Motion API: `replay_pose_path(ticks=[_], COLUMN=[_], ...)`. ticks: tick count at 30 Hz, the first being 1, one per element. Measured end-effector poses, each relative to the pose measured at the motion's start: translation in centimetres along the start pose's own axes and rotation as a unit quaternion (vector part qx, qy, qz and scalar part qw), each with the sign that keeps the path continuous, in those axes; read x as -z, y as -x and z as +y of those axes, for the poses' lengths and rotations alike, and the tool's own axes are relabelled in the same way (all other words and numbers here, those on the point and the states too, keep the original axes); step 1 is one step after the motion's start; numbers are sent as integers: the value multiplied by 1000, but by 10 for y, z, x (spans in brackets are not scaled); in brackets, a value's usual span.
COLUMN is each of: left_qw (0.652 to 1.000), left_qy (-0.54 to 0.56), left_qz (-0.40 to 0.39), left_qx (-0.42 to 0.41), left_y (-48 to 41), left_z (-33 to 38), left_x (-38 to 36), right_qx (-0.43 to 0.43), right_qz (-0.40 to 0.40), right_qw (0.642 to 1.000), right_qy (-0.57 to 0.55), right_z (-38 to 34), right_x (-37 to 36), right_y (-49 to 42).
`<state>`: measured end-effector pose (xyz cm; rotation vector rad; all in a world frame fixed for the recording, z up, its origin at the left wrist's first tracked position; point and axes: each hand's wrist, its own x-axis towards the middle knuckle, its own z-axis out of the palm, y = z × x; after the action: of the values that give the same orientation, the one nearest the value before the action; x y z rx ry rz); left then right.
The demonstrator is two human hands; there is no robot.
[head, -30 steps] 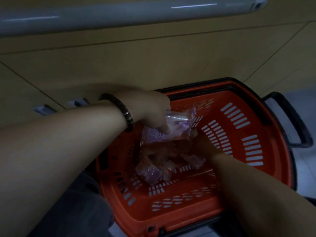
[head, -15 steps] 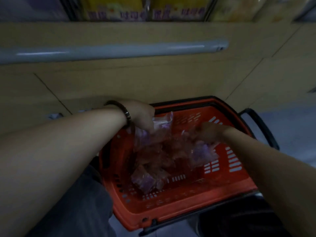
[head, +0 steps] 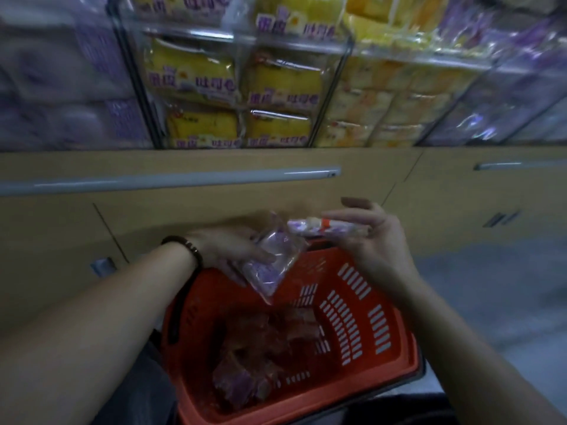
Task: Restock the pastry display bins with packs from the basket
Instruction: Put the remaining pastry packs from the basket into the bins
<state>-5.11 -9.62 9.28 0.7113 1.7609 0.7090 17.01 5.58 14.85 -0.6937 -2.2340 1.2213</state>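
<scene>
With packs just lifted above the orange basket (head: 352, 305), the left grip (head: 227, 253) pinches a purple pastry pack (head: 270, 265), the right grip (head: 377, 240) holds a second pack (head: 319, 226), and next likely comes raising both into the display bins (head: 276, 87)

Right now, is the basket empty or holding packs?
Not empty: a pile of packs lies on the floor of the orange basket.

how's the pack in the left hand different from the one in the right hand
The left-hand pack hangs corner-down, its purple face showing; the right-hand pack lies level, seen edge-on. The right-hand pack shows an orange mark; the left-hand pack shows none. Both are clear wrappers held above the basket.
</scene>
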Motion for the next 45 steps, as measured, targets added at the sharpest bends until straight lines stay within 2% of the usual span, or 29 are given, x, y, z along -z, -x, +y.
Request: replay_pose_path(ticks=[2,4,8,14,18,20,22,23,25,27,30,34,37,42,45], left_qw=[996,987,940,962,968,971,977,980,983,982,981,980,976,967,972], left_qy=[82,155,325,236,220,215,195,181,164,173,192,194,209,244,218], left_qz=[4,-13,-27,-3,19,22,-1,-13,-33,-40,4,30,41,56,52], left_qx=[-20,-48,-96,-136,-123,-106,-83,-76,-72,-70,-36,-34,-35,-40,-64], left_y=[3,9,10,13,8,1,1,3,3,0,-12,-16,-19,-20,-8], left_z=[6,17,25,24,21,18,16,16,14,14,13,11,9,11,16], left_x=[-4,-9,-11,-16,-14,-14,-17,-19,-23,-27,-28,-32,-31,-28,-25], right_qx=[87,124,84,2,12,43,83,89,60,32,-15,-100,-130,-144,-162], right_qz=[3,-4,-102,-188,-112,-96,-105,-103,-80,-43,0,-54,-84,-28,24], right_qw=[994,988,988,980,993,989,965,960,978,997,998,985,976,959,944], right_qy=[65,92,78,67,25,99,226,245,182,54,-68,-127,-153,-241,-287], right_z=[-2,3,9,17,18,15,16,18,16,8,-6,-5,5,17,15], right_x=[1,-2,-13,-18,-9,-1,4,5,6,5,5,10,12,16,26], right_y=[-1,1,9,9,4,3,2,1,0,1,3,4,3,-4,-5])
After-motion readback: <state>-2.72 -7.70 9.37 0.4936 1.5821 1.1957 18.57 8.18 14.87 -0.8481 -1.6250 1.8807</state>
